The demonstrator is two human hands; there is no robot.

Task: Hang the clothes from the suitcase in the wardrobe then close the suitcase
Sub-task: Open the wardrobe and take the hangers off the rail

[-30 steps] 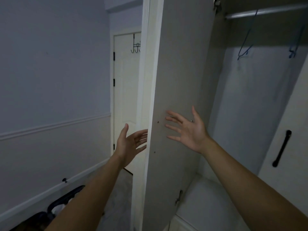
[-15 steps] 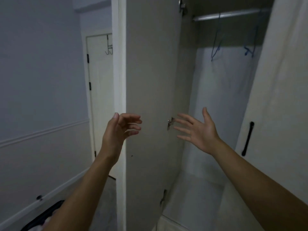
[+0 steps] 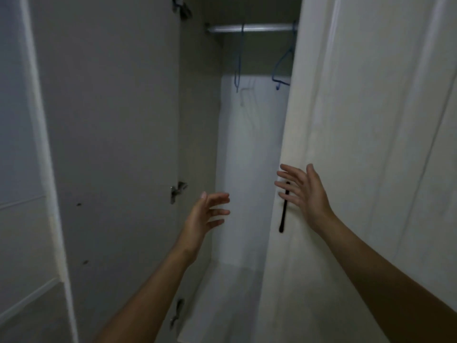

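Up at 12 o'clock, the wardrobe [image 3: 247,157] has a metal rail [image 3: 262,28]. One blue hanger [image 3: 238,58] hangs on it, with a second blue hanger [image 3: 282,68] at its 3 o'clock.

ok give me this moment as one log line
stage: at open wardrobe | left hand: open, empty | right hand: open, in front of black door handle, contact unclear | rail: bare blue hangers

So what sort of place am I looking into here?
Probably a wardrobe in a home: a hanging rail up top with blue hangers, hinged doors swung open, a black door handle.
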